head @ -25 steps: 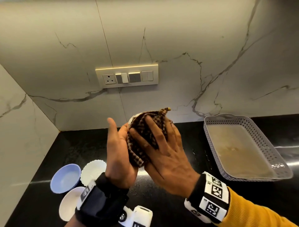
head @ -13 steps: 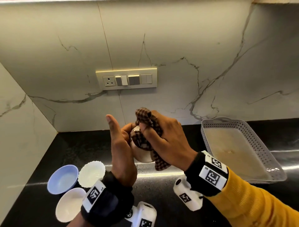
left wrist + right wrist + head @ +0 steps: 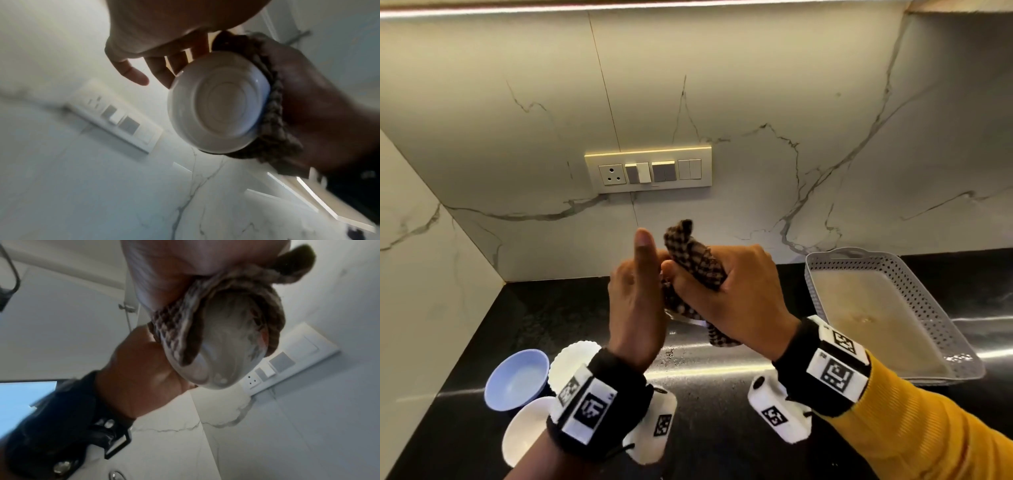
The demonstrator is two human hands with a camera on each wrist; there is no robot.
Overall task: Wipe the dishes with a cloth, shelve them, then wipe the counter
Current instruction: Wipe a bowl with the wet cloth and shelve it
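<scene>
A small white bowl (image 3: 218,104) is held up above the black counter (image 3: 551,318), its base showing in the left wrist view. My left hand (image 3: 635,298) holds it by the rim with the fingers, thumb pointing up and off the bowl. My right hand (image 3: 736,294) grips a bunched brown checked cloth (image 3: 693,257) and presses it against the bowl. In the right wrist view the cloth (image 3: 176,321) wraps over the rim of the bowl (image 3: 224,356). From the head view the hands hide nearly all of the bowl.
At the counter's front left sit a blue bowl (image 3: 517,378), a scalloped white dish (image 3: 571,363) and a plain white bowl (image 3: 527,431). A grey perforated tray (image 3: 941,342) lies at the right. A switch panel (image 3: 649,169) is on the marble wall behind.
My right hand has gone from lying spread over the cloth on the bowl to a fist bunching the cloth at its rim. Both hands turned slightly; the left thumb stays raised.
</scene>
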